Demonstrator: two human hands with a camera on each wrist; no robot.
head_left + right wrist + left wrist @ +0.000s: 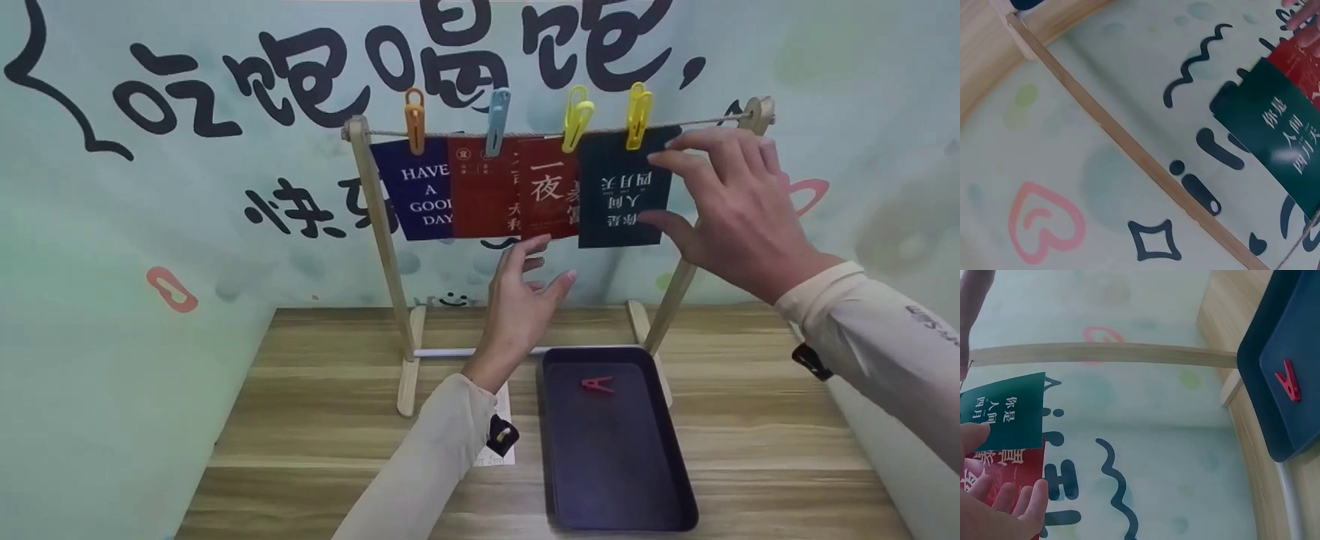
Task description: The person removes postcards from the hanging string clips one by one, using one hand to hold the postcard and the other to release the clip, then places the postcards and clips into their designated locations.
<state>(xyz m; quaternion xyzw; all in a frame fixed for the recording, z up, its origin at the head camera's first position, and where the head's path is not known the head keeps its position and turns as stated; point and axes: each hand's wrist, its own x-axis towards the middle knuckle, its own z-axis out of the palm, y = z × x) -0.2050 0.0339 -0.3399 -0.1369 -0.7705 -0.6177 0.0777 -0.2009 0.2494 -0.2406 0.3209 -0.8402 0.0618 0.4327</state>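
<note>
A wooden rack (379,225) carries a string with four cards pegged side by side. My right hand (675,191) hovers with spread fingers at the right edge of the dark green card (619,199), which hangs from a yellow peg (638,112). The thumb and index tips are at that edge, without a clear grip. Below the red card (546,195) my left hand (536,281) is raised with relaxed fingers and holds nothing. In the left wrist view the left hand (999,506) lies under the green card (1008,416). A single red peg (598,385) lies in the dark tray (559,450).
A blue card (412,191) and another red card (480,195) hang further left under an orange peg (414,120) and a blue peg (496,120). The rack's feet stand on a wooden table (315,420) against a printed wall. White paper (504,420) lies left of the tray.
</note>
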